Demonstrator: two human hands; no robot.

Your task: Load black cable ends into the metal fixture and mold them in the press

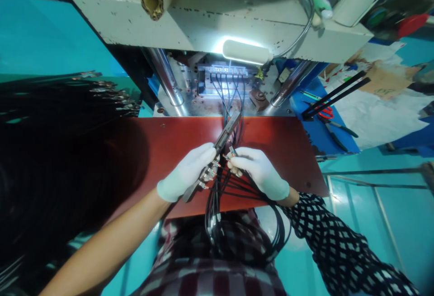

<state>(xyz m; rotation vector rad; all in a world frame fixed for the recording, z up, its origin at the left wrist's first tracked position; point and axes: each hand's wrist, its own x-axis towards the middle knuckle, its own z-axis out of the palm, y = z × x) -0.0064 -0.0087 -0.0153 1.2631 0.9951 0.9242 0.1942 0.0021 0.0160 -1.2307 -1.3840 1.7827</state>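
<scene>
My gloved left hand [191, 169] is closed around a long dark metal bar [228, 133], held at a slant over the red-brown board. Several small metal cable connectors [207, 174] sit in a row along the bar's lower part. In my gloved right hand [259, 169] a cable end with a metal connector [232, 152] is pinched between thumb and fingers, close to the bar's right side. Black cables [214, 207] run from the bar down into a loop over my lap. Other black cables [225, 99] lead up to a lit fixture [222, 83] in the machine.
The machine's pale upper block [190, 29] hangs above, with a lamp [247, 52] and two steel posts [166, 76]. A large dark bundle of cables [68, 101] fills the left. Pliers [334, 135] lie on a blue surface [307, 106] at right, near white paper [383, 110].
</scene>
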